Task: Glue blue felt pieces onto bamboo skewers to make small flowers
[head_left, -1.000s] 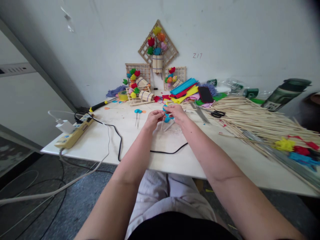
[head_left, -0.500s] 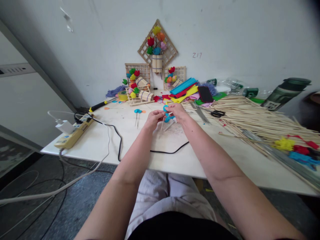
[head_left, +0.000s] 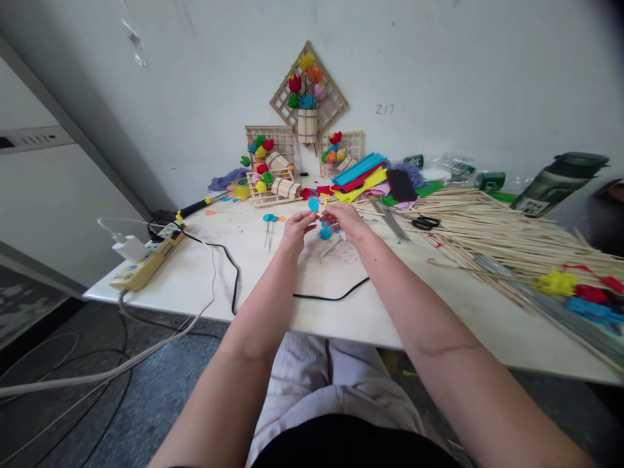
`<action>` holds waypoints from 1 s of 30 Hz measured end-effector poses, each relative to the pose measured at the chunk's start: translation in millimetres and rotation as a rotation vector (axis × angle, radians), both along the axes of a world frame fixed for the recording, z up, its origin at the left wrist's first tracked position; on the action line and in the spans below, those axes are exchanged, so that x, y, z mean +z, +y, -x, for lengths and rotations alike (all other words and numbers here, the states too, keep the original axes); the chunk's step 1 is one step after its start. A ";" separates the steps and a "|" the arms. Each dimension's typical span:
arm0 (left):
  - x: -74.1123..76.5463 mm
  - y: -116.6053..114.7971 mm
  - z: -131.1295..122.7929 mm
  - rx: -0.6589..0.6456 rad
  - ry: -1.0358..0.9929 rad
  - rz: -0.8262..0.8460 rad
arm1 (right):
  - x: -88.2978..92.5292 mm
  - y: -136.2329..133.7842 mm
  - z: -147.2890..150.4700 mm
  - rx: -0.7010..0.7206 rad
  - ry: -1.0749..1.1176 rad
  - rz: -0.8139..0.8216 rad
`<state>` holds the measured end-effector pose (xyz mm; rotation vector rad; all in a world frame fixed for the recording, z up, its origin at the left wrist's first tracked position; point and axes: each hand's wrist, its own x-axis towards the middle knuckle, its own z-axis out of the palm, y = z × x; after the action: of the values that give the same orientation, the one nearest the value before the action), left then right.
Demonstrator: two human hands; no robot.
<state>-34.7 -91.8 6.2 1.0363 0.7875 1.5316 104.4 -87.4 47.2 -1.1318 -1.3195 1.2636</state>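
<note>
My left hand (head_left: 298, 229) is closed in a pinch, and a round blue disc (head_left: 313, 204) sticks up at its fingertips. Facing it, my right hand (head_left: 344, 220) also has its fingers pinched together; a small yellow bit (head_left: 325, 203) shows by them, and what they grip is too small to make out. More blue round pieces (head_left: 325, 233) lie on the table under my hands, partly covered by the right one. Left of my hands lie blue discs on thin stems (head_left: 268, 218).
Several lattice panels with coloured flowers (head_left: 307, 101) stand at the wall. Coloured sheets (head_left: 361, 172), a phone (head_left: 400, 185), black scissors (head_left: 426, 223), many thin sticks (head_left: 497, 227) and a dark bottle (head_left: 558, 184) are to the right. A power strip (head_left: 141, 266) and a black cable (head_left: 236, 279) are left.
The blue disc has moved left and up, away from my right fingers to my left fingertips. The thin stem below my left hand no longer shows. My hands are slightly farther apart.
</note>
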 end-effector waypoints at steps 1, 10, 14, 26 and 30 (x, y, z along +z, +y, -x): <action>0.2 0.7 0.5 0.022 -0.017 0.000 | -0.8 -0.7 0.3 0.032 -0.015 0.017; -1.0 5.7 3.8 0.055 -0.143 0.026 | -16.8 -2.7 10.5 0.183 -0.167 -0.168; 0.2 4.6 3.2 -0.022 -0.123 0.052 | -10.8 -7.6 12.0 0.097 -0.168 -0.188; -2.1 8.5 8.1 0.099 -0.063 0.054 | -27.7 8.0 10.0 0.051 -0.516 -0.327; -3.3 8.2 8.6 0.139 -0.020 0.055 | -22.4 2.2 11.9 -0.008 -0.664 -0.348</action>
<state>-43.3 -83.6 2.9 0.9403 0.8982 1.6262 92.5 -85.2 24.9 -1.3473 -1.9251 0.6149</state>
